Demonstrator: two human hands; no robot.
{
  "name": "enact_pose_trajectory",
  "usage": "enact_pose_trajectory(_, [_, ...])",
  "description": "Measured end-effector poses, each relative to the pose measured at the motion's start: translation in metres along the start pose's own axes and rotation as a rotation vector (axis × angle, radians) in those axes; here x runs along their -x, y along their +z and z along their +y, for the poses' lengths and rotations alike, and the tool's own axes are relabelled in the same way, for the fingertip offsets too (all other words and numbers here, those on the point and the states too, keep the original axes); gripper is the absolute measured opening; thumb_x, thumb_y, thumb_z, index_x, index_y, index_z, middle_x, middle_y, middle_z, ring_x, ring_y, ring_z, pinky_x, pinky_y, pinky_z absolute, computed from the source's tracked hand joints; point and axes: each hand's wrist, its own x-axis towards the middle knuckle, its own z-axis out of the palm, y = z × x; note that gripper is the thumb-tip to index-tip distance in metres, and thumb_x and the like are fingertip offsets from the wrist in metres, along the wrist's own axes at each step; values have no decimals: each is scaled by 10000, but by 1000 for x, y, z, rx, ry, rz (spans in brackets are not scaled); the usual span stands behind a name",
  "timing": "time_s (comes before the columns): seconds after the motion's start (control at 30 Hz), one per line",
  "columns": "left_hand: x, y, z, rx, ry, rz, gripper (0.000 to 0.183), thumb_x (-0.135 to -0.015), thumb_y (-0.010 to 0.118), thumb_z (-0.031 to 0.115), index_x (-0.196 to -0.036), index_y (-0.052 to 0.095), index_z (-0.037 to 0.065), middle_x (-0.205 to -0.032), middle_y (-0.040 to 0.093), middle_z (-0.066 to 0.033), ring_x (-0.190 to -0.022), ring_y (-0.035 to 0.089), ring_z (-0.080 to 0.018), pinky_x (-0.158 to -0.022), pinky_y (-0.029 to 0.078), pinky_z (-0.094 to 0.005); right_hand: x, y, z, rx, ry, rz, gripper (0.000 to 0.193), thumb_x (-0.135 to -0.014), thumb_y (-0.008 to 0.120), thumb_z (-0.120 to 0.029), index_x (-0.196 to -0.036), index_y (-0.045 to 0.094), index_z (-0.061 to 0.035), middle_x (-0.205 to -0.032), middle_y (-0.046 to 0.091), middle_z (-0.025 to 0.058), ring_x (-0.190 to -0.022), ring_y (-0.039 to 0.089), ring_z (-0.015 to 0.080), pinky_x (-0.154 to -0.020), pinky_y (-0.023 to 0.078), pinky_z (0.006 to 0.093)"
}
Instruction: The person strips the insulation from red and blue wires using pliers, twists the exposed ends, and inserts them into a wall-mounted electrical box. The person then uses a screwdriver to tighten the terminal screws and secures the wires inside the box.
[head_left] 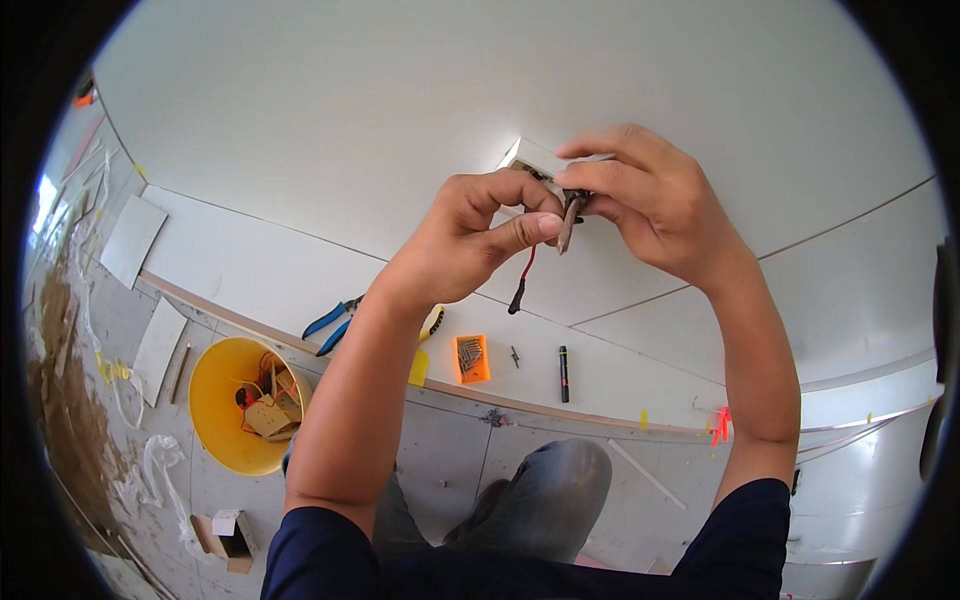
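Both my hands meet in front of the white panel [330,110], beside a small white box [532,155] that stands out from it. My left hand [470,235] is closed, thumb against forefinger, at a small brownish pointed piece [567,228] with a dark upper end. My right hand [650,195] closes its fingers and thumb around that dark end, which looks like wrapped wire; the fingers partly hide it. Below my left fingers hangs a red wire [528,262] with a black-covered end [517,297]. Most of the box's front is hidden.
On the white ledge below lie blue-handled pliers [330,325], a yellow-and-black handle [432,322], an orange tray [471,376] of screws, loose screws [515,357] and a black marker [564,375]. A yellow bucket [215,430] with wires and pale blocks stands on the floor at left.
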Motion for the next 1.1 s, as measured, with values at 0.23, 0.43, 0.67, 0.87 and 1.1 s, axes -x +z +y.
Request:
enact_pose_trajectory(0.23, [-14, 3, 5, -2, 182, 266, 360, -1044, 637, -10, -1401, 666, 19, -1275, 719, -92, -1075, 652, -176, -920, 538, -301, -16, 0, 10, -30, -12, 15, 297, -817, 798, 24, -1076, 759, -117, -931, 696, 62, -852, 682, 251, -693, 565, 374])
enact_pose_trajectory(0.43, [-15, -22, 29, -630, 296, 103, 381, -1004, 682, 7, -1380, 671, 63, -1187, 723, -106, -1081, 648, -267, -892, 545, -373, -17, 20, 13, -235, 75, 27, 336, -877, 732, 101, -1170, 755, -62, -997, 719, 73, -890, 691, 218, -745, 569, 330])
enact_pose_trajectory(0.67, [10, -33, 31, -722, 269, 195, 244, -1004, 643, -30, -1242, 677, 12, -1067, 698, -131, -952, 649, -314, -848, 551, -389, -5, 65, -18, -882, 605, 116, 272, -1027, 618, 67, -1280, 646, -28, -1188, 713, 75, -1050, 710, 168, -923, 602, 318])
enact_pose_trajectory(0.87, [26, -23, 25, -507, 151, 236, 171, -1044, 596, -36, -1209, 631, -10, -1151, 567, -118, -920, 632, -242, -774, 564, -321, -5, 75, -21, -836, 593, 139, 115, -1030, 657, 6, -1140, 689, 20, -1118, 715, 56, -1017, 708, 165, -897, 584, 309])
enact_pose_trajectory(1.1, [32, -23, 20, -597, 102, 250, 187, -1087, 566, 9, -1271, 539, -17, -1182, 583, -88, -983, 632, -165, -872, 606, -331, -13, 70, -19, -634, 468, 78, 109, -997, 672, 39, -1096, 689, -1, -1063, 689, 60, -958, 666, 163, -806, 552, 312])
